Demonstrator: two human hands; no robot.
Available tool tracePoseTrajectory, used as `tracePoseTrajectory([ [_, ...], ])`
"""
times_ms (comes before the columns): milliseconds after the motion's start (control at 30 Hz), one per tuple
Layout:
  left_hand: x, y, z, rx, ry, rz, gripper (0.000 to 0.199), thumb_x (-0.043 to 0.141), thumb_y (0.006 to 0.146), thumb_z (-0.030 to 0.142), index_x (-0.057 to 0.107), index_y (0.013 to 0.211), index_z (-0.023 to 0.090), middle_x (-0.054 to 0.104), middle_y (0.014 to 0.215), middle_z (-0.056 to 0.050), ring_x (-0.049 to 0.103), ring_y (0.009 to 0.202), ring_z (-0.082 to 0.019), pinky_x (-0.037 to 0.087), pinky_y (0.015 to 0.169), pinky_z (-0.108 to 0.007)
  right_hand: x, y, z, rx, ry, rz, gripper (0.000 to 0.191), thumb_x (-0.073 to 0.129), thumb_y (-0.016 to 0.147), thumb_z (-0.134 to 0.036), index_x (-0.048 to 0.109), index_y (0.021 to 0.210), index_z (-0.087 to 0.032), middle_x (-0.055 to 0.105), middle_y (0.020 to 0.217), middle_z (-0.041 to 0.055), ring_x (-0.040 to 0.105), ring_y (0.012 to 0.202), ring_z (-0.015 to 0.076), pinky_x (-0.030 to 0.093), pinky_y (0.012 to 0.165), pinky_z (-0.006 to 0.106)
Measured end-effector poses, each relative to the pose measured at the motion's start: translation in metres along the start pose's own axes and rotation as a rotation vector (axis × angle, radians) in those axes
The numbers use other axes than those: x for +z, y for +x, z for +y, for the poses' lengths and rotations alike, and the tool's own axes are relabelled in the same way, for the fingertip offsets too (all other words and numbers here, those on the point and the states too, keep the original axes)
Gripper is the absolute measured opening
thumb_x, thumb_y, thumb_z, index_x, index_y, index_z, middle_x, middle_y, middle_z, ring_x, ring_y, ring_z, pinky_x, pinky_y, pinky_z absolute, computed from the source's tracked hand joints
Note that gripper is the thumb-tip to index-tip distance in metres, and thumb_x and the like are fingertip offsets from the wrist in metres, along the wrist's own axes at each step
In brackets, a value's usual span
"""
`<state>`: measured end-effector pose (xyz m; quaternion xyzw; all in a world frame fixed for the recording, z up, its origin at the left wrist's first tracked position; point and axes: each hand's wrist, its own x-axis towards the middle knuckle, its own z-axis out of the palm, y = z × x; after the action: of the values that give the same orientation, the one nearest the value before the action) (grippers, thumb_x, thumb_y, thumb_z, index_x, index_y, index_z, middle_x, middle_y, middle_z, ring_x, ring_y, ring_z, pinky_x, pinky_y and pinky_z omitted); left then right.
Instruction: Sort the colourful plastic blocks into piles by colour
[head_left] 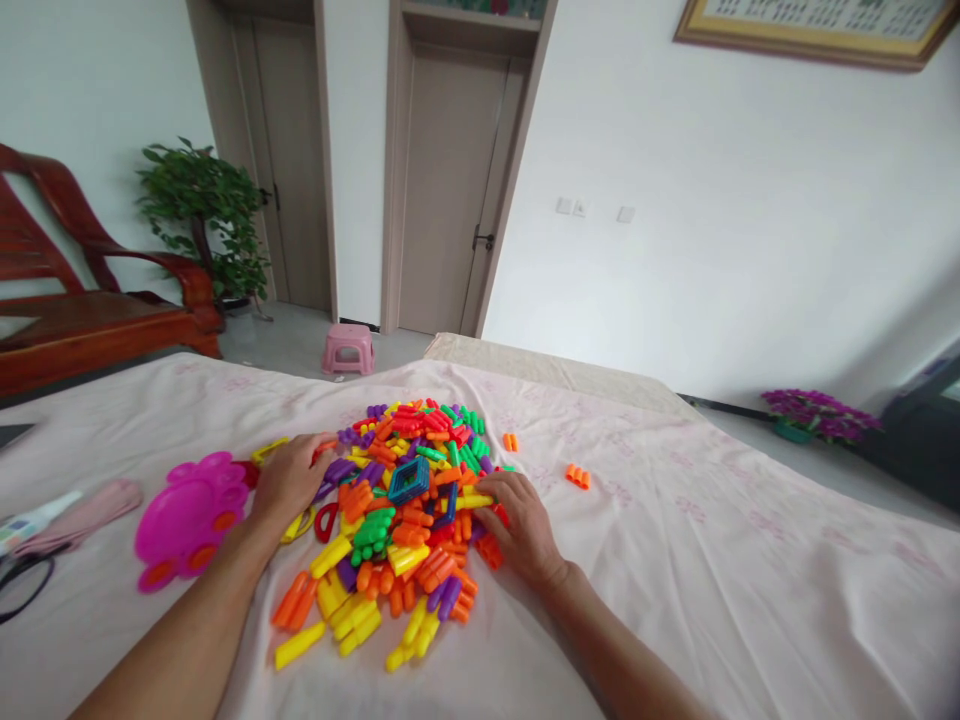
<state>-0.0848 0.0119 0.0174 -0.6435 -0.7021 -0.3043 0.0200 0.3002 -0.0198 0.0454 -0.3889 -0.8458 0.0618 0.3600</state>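
A heaped pile of plastic building pieces (pixel 409 535) in orange, yellow, green, red and purple lies on the bedsheet in front of me. My left hand (pixel 291 482) rests at the pile's left edge, fingers reaching toward it; their tips are partly lost among the pieces. Against the right side lies my right hand (pixel 523 528), fingers apart, touching pieces near a yellow one (pixel 474 499). A teal square frame (pixel 409 481) sits on top of the heap. Left of my left hand is a magenta animal-shaped plate (pixel 187 510) with orange round parts.
Two orange pieces (pixel 577 476) (pixel 511 442) lie apart on the patterned sheet (pixel 712 560). At left are a pink cloth (pixel 94 515), a white thermometer-like device (pixel 37 520) and a dark loop (pixel 30 585). Beyond stand a pink stool (pixel 349 348) and wooden chair (pixel 97 320).
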Motion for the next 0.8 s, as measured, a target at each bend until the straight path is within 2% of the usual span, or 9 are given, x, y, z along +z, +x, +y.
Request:
tracePoseTrajectory([
  [133, -0.009, -0.004, -0.006, -0.013, 0.257, -0.016, 0.048, 0.047, 0.091, 0.045, 0.067, 0.126, 0.019, 0.069, 0.121, -0.016, 0.060, 0.115, -0.031, 0.042, 0.099, -0.042, 0.011, -0.001, 0.012, 0.151, 0.022, 0.033, 0.050, 0.055, 0.097, -0.045, 0.051, 0.143, -0.029, 0.052, 0.146, 0.0100, 0.047, 0.136, 0.0286, 0.042, 0.111, 0.050],
  [233, -0.016, -0.006, -0.004, -0.012, 0.289, -0.053, 0.043, 0.054, 0.087, 0.045, 0.068, 0.121, 0.023, 0.070, 0.118, -0.014, 0.060, 0.115, -0.032, 0.042, 0.098, -0.042, 0.029, 0.008, 0.009, 0.214, 0.095, 0.000, 0.047, 0.046, 0.100, -0.048, 0.054, 0.142, -0.030, 0.053, 0.146, 0.0086, 0.046, 0.137, 0.0272, 0.040, 0.114, 0.050],
  [367, -0.024, -0.005, -0.012, -0.069, 0.215, -0.037, 0.036, 0.057, 0.084, 0.041, 0.068, 0.113, 0.022, 0.074, 0.104, -0.012, 0.067, 0.100, -0.029, 0.046, 0.086, -0.037, 0.056, 0.026, -0.016, 0.223, 0.113, 0.055, 0.043, 0.046, 0.100, -0.050, 0.061, 0.134, -0.030, 0.054, 0.142, 0.0101, 0.047, 0.134, 0.0299, 0.040, 0.111, 0.053],
  [500, -0.035, -0.004, -0.032, -0.258, 0.088, 0.086, 0.028, 0.048, 0.088, 0.032, 0.068, 0.106, 0.023, 0.077, 0.092, -0.011, 0.070, 0.077, -0.025, 0.048, 0.068, -0.035, 0.080, 0.048, -0.044, 0.179, 0.118, 0.056, 0.038, 0.051, 0.098, -0.048, 0.065, 0.127, -0.028, 0.061, 0.131, 0.0099, 0.050, 0.127, 0.0308, 0.038, 0.109, 0.054],
  [567, -0.042, -0.003, -0.039, -0.320, 0.011, 0.100, 0.026, 0.047, 0.087, 0.031, 0.071, 0.097, 0.025, 0.078, 0.089, -0.010, 0.070, 0.070, -0.025, 0.048, 0.062, -0.036, 0.090, 0.058, -0.058, 0.154, 0.144, 0.054, 0.035, 0.054, 0.097, -0.047, 0.066, 0.123, -0.027, 0.063, 0.127, 0.0098, 0.051, 0.124, 0.0308, 0.038, 0.108, 0.054],
  [633, -0.047, 0.000, -0.039, -0.310, -0.085, 0.086, 0.027, 0.048, 0.087, 0.034, 0.072, 0.095, 0.025, 0.078, 0.095, -0.009, 0.072, 0.077, -0.027, 0.050, 0.065, -0.037, 0.099, 0.067, -0.074, 0.121, 0.189, 0.033, 0.033, 0.055, 0.097, -0.045, 0.067, 0.121, -0.027, 0.064, 0.123, 0.0098, 0.053, 0.120, 0.0297, 0.041, 0.106, 0.052],
  [700, -0.050, 0.006, -0.034, -0.249, -0.206, 0.064, 0.032, 0.045, 0.090, 0.040, 0.072, 0.102, 0.026, 0.077, 0.107, -0.008, 0.072, 0.093, -0.027, 0.053, 0.077, -0.037, 0.106, 0.074, -0.092, 0.078, 0.260, -0.023, 0.032, 0.053, 0.097, -0.042, 0.066, 0.122, -0.026, 0.065, 0.122, 0.0093, 0.056, 0.117, 0.0275, 0.044, 0.104, 0.049],
  [800, -0.049, 0.021, -0.020, -0.124, -0.401, -0.051, 0.046, 0.038, 0.093, 0.049, 0.068, 0.116, 0.022, 0.071, 0.125, -0.009, 0.066, 0.113, -0.025, 0.050, 0.094, -0.035, 0.108, 0.086, -0.115, 0.015, 0.402, -0.128, 0.034, 0.051, 0.099, -0.040, 0.063, 0.127, -0.026, 0.065, 0.126, 0.0076, 0.059, 0.118, 0.0241, 0.047, 0.103, 0.043],
])
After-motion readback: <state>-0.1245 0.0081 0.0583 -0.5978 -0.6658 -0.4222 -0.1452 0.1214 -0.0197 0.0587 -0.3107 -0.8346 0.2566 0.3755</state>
